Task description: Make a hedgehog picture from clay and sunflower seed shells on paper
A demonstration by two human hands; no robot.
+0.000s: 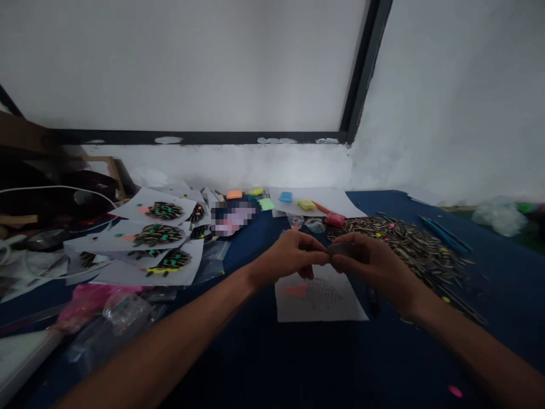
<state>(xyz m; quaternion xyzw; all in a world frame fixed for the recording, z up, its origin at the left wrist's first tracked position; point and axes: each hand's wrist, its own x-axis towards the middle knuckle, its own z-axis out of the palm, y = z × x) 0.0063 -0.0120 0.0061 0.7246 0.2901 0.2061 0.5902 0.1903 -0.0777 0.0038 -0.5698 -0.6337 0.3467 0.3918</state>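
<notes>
Both hands meet above a sheet of white paper [293, 309]. My right hand [366, 258] is closed round a dark grey-brown lump [343, 249] that looks like modelling clay. The fingertips of my left hand [298, 253] pinch at the lump's left end; how much they grip is partly hidden. Below them, the paper bears a spiny animal drawing [323, 292] with a patch of pink-orange clay [297, 290] at its left end. Close to my right hand lies a big heap of striped sunflower seeds [409, 244].
Finished-looking seed pictures [162, 233] overlap at left, near plastic bags [128, 312]. Clay packs, including a blue one [285, 196] and a yellow one [305, 203], sit on paper at the back. Blue tweezers-like tools [445, 234] lie beyond the seeds. A pink bit [455, 391] lies front right.
</notes>
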